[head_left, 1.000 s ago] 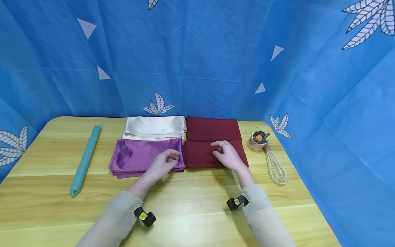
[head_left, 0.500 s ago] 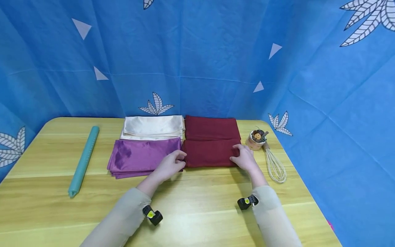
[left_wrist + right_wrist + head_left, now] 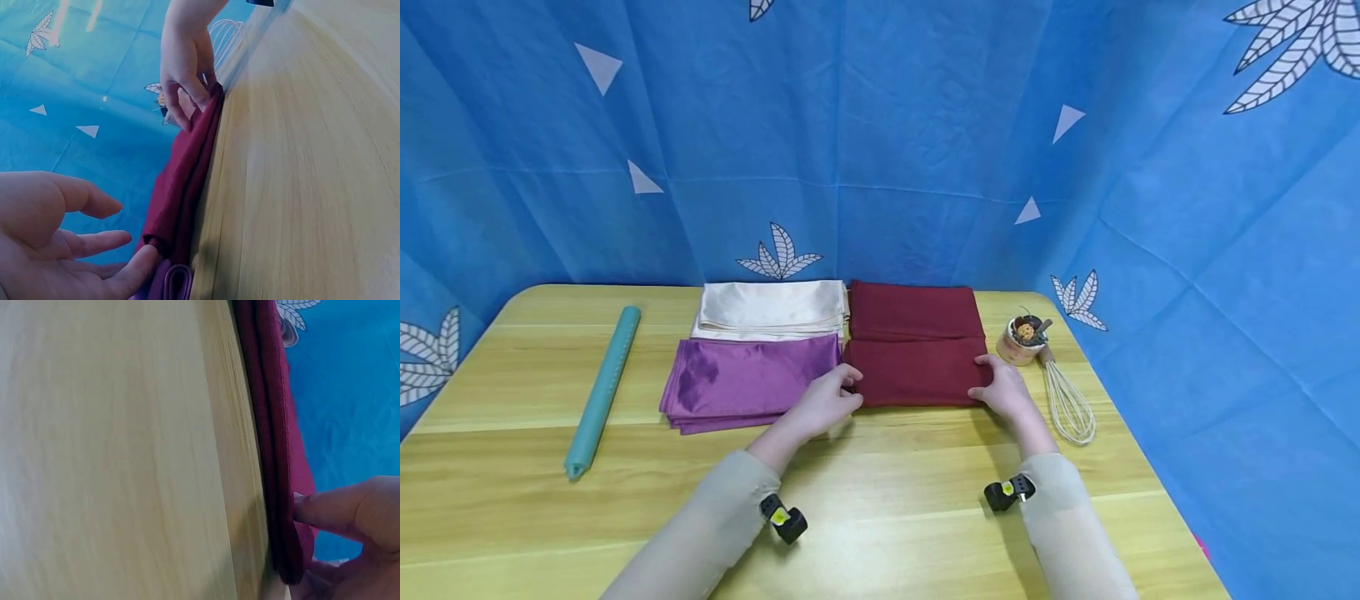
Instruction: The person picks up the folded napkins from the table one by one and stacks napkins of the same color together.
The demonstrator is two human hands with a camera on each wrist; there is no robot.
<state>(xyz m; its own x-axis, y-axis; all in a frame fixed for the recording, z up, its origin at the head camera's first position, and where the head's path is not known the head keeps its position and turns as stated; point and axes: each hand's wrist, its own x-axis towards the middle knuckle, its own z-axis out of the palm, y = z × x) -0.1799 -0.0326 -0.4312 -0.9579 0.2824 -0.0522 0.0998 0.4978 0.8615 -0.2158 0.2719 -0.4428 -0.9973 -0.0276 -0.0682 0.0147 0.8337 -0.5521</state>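
Note:
A folded dark red cloth (image 3: pixel 917 372) lies at the front right of a two-by-two arrangement of cloths. My right hand (image 3: pixel 1006 390) is at its right end; in the right wrist view the thumb (image 3: pixel 319 509) presses the front side and the other fingers curl round the end, pinching that corner. At the cloth's left front corner is my left hand (image 3: pixel 829 402). Its thumb (image 3: pixel 140 269) touches the layered edge, while the other fingers are spread and held above, apart from the cloth. Left of this lies a folded purple satin cloth (image 3: pixel 745 379).
Behind are a folded white satin cloth (image 3: pixel 775 304) and a second dark red cloth (image 3: pixel 917 312). A small decorated pot (image 3: pixel 1018 344) and a whisk (image 3: pixel 1069 404) stand and lie at right. A teal roll (image 3: pixel 602 396) lies at left; a blue curtain (image 3: pixel 895 125) hangs behind the table.
My right hand has moved right from above the front red cloth to its right end. My left hand has shifted right from over the purple cloth to the red cloth's left corner.

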